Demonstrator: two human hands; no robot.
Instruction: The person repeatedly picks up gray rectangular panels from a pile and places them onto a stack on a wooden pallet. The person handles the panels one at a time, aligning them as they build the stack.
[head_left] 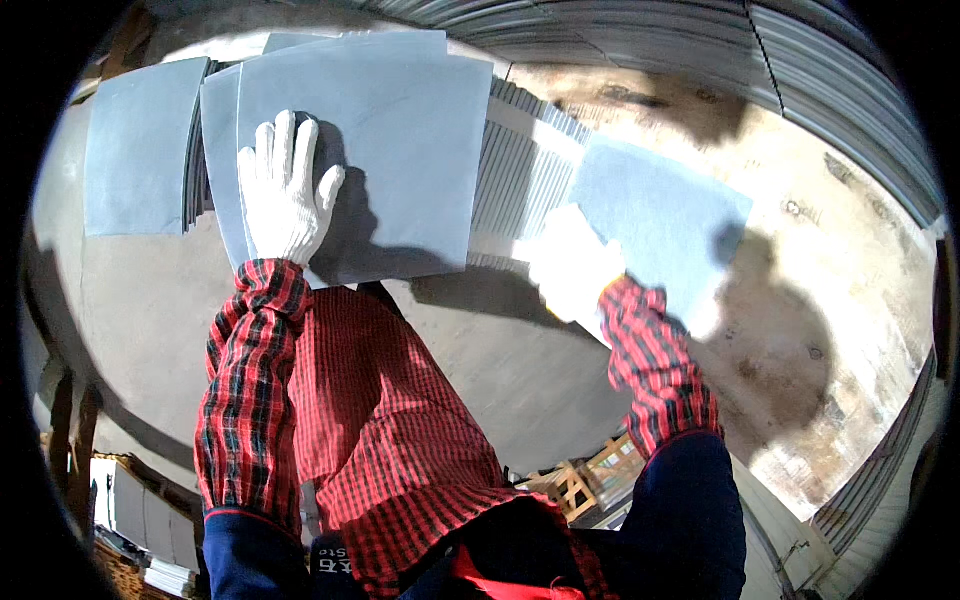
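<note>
My left hand (290, 190), in a white knitted glove, lies flat on a square grey tile (400, 150) with its fingers stretched and slightly apart. That tile rests on others, whose edges show at its left and top. To the right, my right hand (575, 262), gloved in white and overexposed, grips the left edge of another flat grey tile (665, 215). Its fingertips are partly hidden. Between the two tiles runs a row of tiles standing on edge (505, 180), packed close together.
A further stack of grey tiles (145, 150) stands at the far left. Long rows of tiles on edge (830, 60) line the back and right. Stained pale boarding (800, 290) lies at the right. A wooden crate (570, 490) and pale sheets (145, 515) are near the lower edge.
</note>
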